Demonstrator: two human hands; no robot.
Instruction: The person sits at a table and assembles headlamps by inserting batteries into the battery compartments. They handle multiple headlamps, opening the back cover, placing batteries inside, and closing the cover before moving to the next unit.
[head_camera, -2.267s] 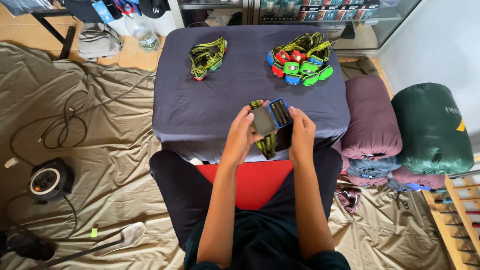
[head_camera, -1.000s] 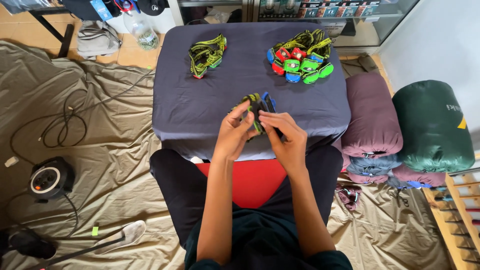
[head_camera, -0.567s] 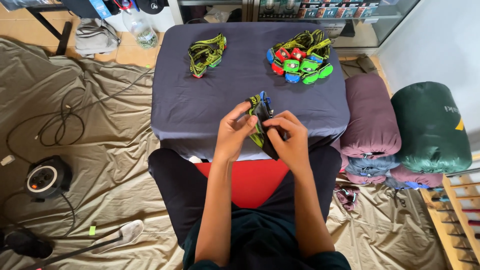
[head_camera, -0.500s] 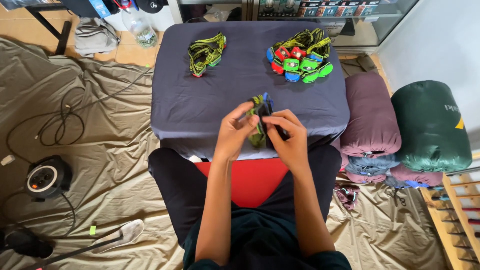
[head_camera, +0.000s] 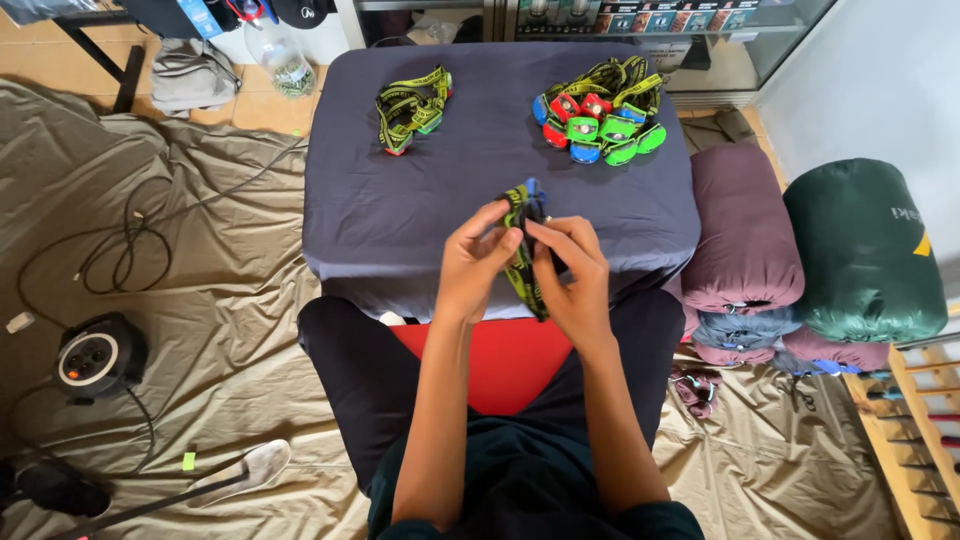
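Both my hands hold one headlamp (head_camera: 526, 215) with a blue body and a yellow-and-black strap, just above the near edge of a table covered in dark grey cloth (head_camera: 470, 180). My left hand (head_camera: 476, 262) pinches the strap from the left. My right hand (head_camera: 572, 272) grips it from the right, and the strap hangs down between them. At the table's far right lies a pile of several headlamps (head_camera: 597, 110) in red, green and blue. A smaller bundle of headlamps (head_camera: 410, 106) lies at the far left.
Rolled sleeping bags, maroon (head_camera: 742, 225) and dark green (head_camera: 862, 250), lie on the floor to the right. A cable reel (head_camera: 92, 356) and loose cable sit on the beige floor sheet (head_camera: 200, 300) at left. A plastic bottle (head_camera: 278, 55) stands behind the table.
The headlamp has been turned in my hands, from flat with its back showing to edge-on. The strap now hangs lower between my fingers. Both piles on the table are unchanged.
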